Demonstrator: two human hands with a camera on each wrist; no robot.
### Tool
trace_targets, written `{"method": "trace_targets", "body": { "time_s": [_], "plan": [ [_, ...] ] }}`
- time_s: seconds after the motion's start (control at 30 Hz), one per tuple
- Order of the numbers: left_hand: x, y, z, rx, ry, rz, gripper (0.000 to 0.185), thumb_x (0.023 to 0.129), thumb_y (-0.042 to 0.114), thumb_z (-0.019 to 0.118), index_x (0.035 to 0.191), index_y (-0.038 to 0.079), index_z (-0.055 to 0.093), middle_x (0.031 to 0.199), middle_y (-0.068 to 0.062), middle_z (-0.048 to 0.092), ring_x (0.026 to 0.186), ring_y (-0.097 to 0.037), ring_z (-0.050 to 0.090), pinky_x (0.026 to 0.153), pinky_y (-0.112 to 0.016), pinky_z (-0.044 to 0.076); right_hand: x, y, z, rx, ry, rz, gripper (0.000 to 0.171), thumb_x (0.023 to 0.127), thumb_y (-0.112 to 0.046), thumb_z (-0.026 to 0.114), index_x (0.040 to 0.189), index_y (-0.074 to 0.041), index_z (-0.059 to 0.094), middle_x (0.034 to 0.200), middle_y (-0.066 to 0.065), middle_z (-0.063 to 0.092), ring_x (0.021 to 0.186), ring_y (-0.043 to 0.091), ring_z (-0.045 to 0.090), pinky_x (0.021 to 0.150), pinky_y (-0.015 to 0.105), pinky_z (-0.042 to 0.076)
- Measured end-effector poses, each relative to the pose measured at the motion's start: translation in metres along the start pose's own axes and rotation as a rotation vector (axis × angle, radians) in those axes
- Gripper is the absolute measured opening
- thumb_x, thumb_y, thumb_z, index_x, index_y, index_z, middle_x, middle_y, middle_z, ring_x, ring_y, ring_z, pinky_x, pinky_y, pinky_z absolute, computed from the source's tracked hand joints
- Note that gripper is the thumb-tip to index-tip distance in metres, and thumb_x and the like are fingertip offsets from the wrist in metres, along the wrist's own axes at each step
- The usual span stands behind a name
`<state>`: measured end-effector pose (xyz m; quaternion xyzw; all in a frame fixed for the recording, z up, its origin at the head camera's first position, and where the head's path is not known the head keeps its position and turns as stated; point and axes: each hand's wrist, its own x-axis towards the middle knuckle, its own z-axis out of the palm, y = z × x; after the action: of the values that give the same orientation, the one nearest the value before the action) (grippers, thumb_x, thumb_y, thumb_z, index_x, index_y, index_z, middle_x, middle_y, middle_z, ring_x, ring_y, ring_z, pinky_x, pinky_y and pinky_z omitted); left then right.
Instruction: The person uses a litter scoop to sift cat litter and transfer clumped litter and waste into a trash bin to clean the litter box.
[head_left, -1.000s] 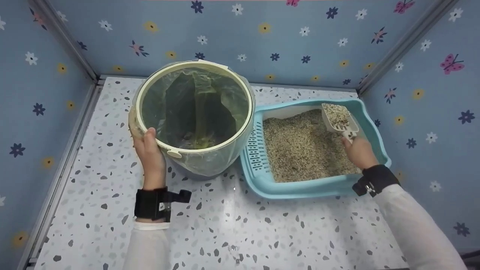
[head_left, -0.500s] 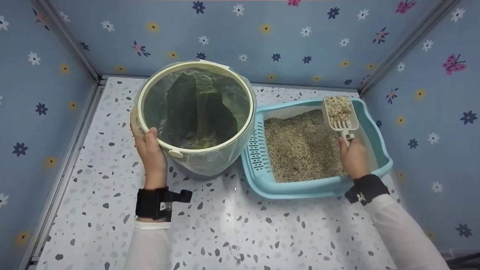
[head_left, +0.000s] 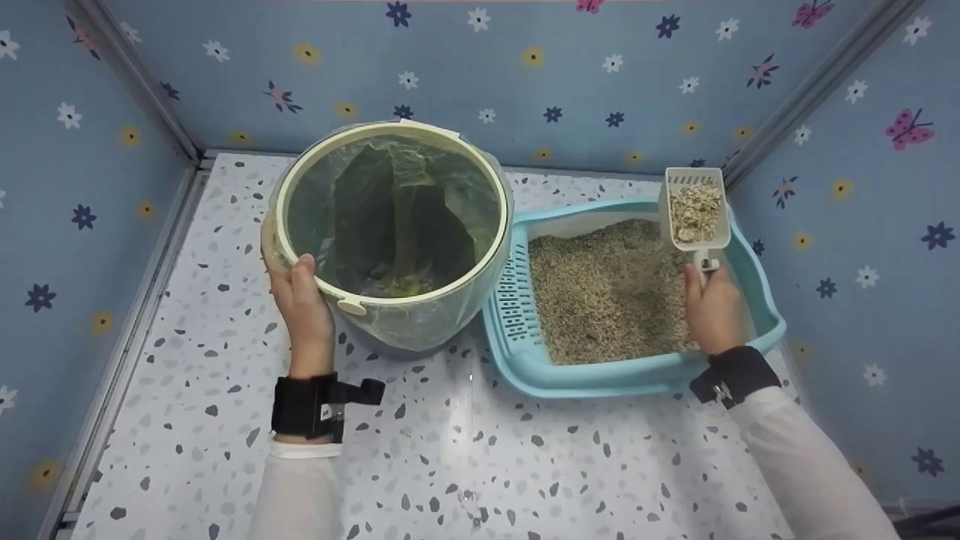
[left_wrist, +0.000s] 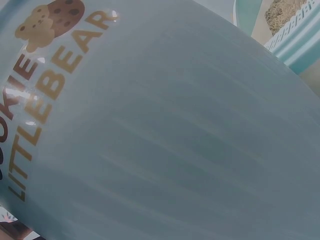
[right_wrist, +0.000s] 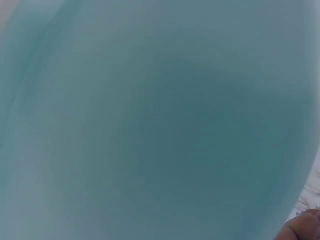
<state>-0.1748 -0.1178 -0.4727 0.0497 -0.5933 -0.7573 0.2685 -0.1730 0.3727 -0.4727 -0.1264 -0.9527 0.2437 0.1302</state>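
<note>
My right hand (head_left: 716, 311) grips the handle of a white slotted litter scoop (head_left: 727, 229), held over the right end of the blue litter box (head_left: 600, 381). Pale clumped litter (head_left: 696, 214) lies in the scoop, leaving slots at its far end showing. Brown granular litter (head_left: 592, 300) covers the box floor. My left hand (head_left: 304, 319) holds the trash bin (head_left: 390, 300) at its left side, thumb at the cream rim and fingers against the outside, partly behind the liner. Inside the lined bin some waste (head_left: 397, 283) sits at the bottom.
A perforated ledge (head_left: 514, 292) runs along the box's left side, close to the bin. Blue flowered panels (head_left: 555, 82) enclose the speckled white floor (head_left: 465, 465) at the back and both sides. In the left wrist view, the bin's wall (left_wrist: 175, 125) bears printed lettering.
The scoop has risen from the litter toward the box's back right corner and straightened. It holds less than half a second ago, with its end slots exposed. The left hand and bin hold still.
</note>
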Motion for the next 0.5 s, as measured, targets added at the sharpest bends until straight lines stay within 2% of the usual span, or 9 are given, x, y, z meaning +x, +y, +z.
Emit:
{"method": "trace_targets", "body": {
  "time_s": [0.2,0.37,0.5],
  "plan": [
    [0.0,-0.002,-0.001,0.013,-0.013,0.015,0.063,0.088,0.006,0.032,0.15,0.014,0.02,0.153,-0.002,0.028,0.138,-0.023,0.032,0.11,-0.043,0.03,0.001,-0.001,-0.002,0.011,0.027,-0.034,0.049,0.1,-0.037,0.039,0.111,0.01,0.045,0.077,0.018,0.047,0.071,0.039,0.05,0.065,0.049,0.038],
    [-0.001,-0.001,-0.002,0.008,-0.016,0.019,0.063,0.089,0.005,0.033,0.15,0.014,0.019,0.153,-0.003,0.027,0.139,-0.023,0.032,0.111,-0.043,0.028,0.002,-0.001,-0.007,-0.029,-0.003,-0.051,0.049,0.099,-0.04,0.039,0.108,0.008,0.045,0.075,0.017,0.049,0.067,0.037,0.053,0.059,0.048,0.04],
    [-0.001,0.0,-0.002,0.019,-0.011,0.012,0.063,0.089,0.006,0.033,0.15,0.015,0.02,0.153,-0.002,0.027,0.138,-0.022,0.032,0.11,-0.044,0.029,0.002,-0.001,-0.01,-0.108,0.011,-0.105,0.045,0.099,-0.04,0.043,0.106,0.005,0.046,0.071,0.017,0.052,0.06,0.038,0.054,0.053,0.048,0.039]
  ]
}}
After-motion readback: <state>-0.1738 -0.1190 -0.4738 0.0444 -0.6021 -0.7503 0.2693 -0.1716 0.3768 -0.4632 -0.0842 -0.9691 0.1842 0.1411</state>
